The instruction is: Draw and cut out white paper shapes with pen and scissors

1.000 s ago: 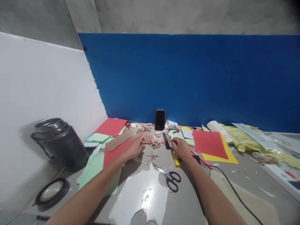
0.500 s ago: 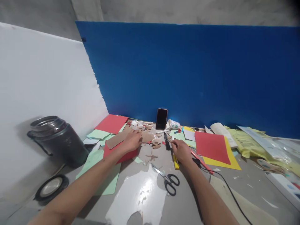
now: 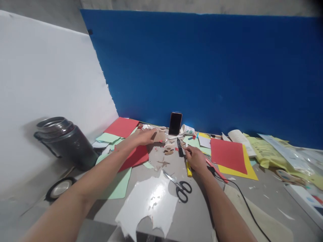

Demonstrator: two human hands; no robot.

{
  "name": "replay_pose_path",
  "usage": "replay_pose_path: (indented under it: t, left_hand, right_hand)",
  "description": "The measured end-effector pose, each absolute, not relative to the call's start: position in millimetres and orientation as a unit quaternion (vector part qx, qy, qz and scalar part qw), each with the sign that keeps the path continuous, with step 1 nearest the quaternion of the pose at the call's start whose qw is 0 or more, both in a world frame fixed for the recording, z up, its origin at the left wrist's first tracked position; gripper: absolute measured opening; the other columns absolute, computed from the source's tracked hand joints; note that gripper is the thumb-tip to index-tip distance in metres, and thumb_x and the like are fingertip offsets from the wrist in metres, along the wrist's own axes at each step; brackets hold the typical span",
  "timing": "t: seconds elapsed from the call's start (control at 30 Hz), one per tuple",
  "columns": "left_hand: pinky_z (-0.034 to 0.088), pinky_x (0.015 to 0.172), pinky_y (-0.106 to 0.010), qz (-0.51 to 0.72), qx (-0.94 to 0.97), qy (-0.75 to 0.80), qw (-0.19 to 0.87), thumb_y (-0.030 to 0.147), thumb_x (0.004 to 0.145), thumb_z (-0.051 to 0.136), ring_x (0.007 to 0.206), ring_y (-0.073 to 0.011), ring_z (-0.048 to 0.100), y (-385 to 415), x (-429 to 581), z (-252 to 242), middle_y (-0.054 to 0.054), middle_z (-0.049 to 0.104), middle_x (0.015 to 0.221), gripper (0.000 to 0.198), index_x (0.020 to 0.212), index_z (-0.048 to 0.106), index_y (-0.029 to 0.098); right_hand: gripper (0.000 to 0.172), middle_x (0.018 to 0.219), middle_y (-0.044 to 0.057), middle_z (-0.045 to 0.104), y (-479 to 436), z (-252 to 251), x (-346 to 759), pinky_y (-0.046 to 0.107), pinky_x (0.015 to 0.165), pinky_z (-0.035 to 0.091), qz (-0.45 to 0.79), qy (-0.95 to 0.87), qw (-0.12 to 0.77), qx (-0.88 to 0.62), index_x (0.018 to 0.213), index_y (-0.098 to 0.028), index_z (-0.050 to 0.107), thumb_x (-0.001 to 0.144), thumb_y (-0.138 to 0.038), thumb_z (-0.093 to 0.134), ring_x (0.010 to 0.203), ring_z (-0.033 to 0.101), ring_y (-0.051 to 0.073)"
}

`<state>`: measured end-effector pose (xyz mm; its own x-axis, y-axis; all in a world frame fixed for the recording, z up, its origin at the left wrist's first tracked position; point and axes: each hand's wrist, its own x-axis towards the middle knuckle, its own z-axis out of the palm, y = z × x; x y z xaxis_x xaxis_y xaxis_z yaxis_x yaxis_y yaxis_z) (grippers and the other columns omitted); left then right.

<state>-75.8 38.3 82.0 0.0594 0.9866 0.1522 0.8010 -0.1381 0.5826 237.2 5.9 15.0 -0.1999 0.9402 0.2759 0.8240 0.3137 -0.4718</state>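
Observation:
My left hand point(image 3: 147, 137) is stretched toward the back of the table, fingers out flat, their tips at a piece of corrugated cardboard point(image 3: 159, 137). Under that forearm lie a red sheet point(image 3: 136, 157) and a green sheet point(image 3: 118, 186). My right hand point(image 3: 196, 159) is closed in a pinch, its fingertips at a thin brownish bit too small to name. Just left of it is a black marker point(image 3: 180, 148), and a yellow utility knife point(image 3: 188, 169) lies beside the palm. Cut cardboard pieces point(image 3: 169, 150) are between the hands. Scissors point(image 3: 182, 191) lie partly opened nearer me.
A dark flask point(image 3: 69, 143) without its lid stands at left, a round black lid point(image 3: 60, 189) before it. A phone point(image 3: 175, 123) leans at the back beside a paper cup point(image 3: 188, 129). Red paper point(image 3: 228, 155), a black cable point(image 3: 242, 195) and a yellow package point(image 3: 262, 151) lie right.
My left hand has moved away from me and slightly right, from the brown cardboard strip to the corrugated piece. The right hand has stayed nearly in place. The view has tilted a little downward.

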Motion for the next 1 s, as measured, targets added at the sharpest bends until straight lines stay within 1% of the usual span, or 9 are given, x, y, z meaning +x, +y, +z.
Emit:
replay_pose_path:
  t: [0.13,0.23,0.43,0.53,0.6,0.67,0.73,0.9,1.0]
  left_hand:
    - [0.050,0.092,-0.034,0.241,0.724,0.614,0.201,0.031,0.067,0.076,0.124,-0.0333,0.060,38,-95,99,-0.014,0.065,0.138,0.071,0.135,0.059,0.021]
    - [0.052,0.095,-0.035,0.286,0.714,0.590,0.248,0.033,0.072,0.073,0.129,-0.0308,0.058,30,-109,111,-0.017,0.056,0.148,0.080,0.147,0.048,0.018]
    - [0.053,0.099,-0.043,0.512,0.642,0.485,0.301,0.034,0.070,0.079,0.118,-0.0274,0.065,18,-129,133,-0.015,0.068,0.130,0.065,0.130,0.060,0.018]
    - [0.056,0.095,-0.042,0.643,0.605,0.403,0.241,0.033,0.067,0.081,0.108,-0.0246,0.068,12,-130,155,-0.011,0.072,0.120,0.057,0.120,0.063,0.022]
    - [0.057,0.092,-0.040,0.674,0.609,0.378,0.177,0.033,0.068,0.078,0.107,-0.0242,0.068,-1,-127,172,-0.009,0.072,0.118,0.054,0.119,0.064,0.023]
    - [0.056,0.092,-0.040,0.622,0.649,0.422,0.116,0.034,0.070,0.076,0.112,-0.0261,0.066,-22,-125,183,-0.010,0.070,0.123,0.055,0.122,0.065,0.022]
    - [0.055,0.095,-0.040,0.499,0.698,0.509,0.062,0.036,0.070,0.075,0.110,-0.0275,0.066,-44,-124,181,-0.009,0.068,0.125,0.056,0.124,0.068,0.022]
    - [0.054,0.080,-0.039,0.227,0.654,0.719,0.067,0.045,0.074,0.069,0.095,-0.0325,0.069,-73,-120,126,-0.011,0.073,0.112,0.051,0.117,0.071,0.019]
    - [0.052,0.082,-0.040,0.166,0.638,0.752,-0.002,0.035,0.076,0.067,0.102,-0.0360,0.067,-74,-107,99,-0.017,0.073,0.111,0.041,0.113,0.070,0.018]
  right_hand:
    - [0.021,0.095,0.007,0.075,3,19,236,0.028,0.080,0.041,0.120,-0.763,0.260,-0.580,0.095,-0.021,0.074,0.094,-0.021,0.053,0.092,0.064,0.022]
    - [0.021,0.095,0.007,0.074,2,21,235,0.028,0.078,0.041,0.122,-0.760,0.265,-0.581,0.094,-0.020,0.074,0.094,-0.021,0.054,0.090,0.064,0.022]
    - [0.021,0.093,0.007,0.074,3,20,235,0.028,0.076,0.041,0.119,-0.765,0.275,-0.570,0.093,-0.020,0.075,0.093,-0.021,0.054,0.088,0.064,0.021]
    - [0.020,0.092,0.007,0.074,2,20,236,0.028,0.075,0.041,0.122,-0.768,0.276,-0.565,0.091,-0.020,0.074,0.093,-0.021,0.054,0.086,0.064,0.021]
    - [0.020,0.092,0.007,0.074,1,21,236,0.028,0.076,0.041,0.123,-0.767,0.279,-0.565,0.091,-0.020,0.075,0.093,-0.021,0.054,0.085,0.064,0.021]
    - [0.021,0.093,0.007,0.075,1,22,236,0.028,0.077,0.042,0.124,-0.768,0.281,-0.563,0.093,-0.020,0.075,0.093,-0.021,0.054,0.086,0.064,0.021]
    - [0.021,0.094,0.007,0.075,1,22,236,0.028,0.078,0.042,0.121,-0.772,0.279,-0.558,0.093,-0.020,0.075,0.093,-0.020,0.054,0.088,0.065,0.021]
    - [0.020,0.094,0.007,0.076,2,21,235,0.028,0.081,0.042,0.121,-0.779,0.273,-0.551,0.093,-0.021,0.074,0.093,-0.020,0.054,0.091,0.065,0.022]
    - [0.020,0.095,0.007,0.076,2,18,235,0.029,0.081,0.042,0.126,-0.779,0.271,-0.552,0.094,-0.021,0.074,0.093,-0.021,0.054,0.091,0.065,0.022]
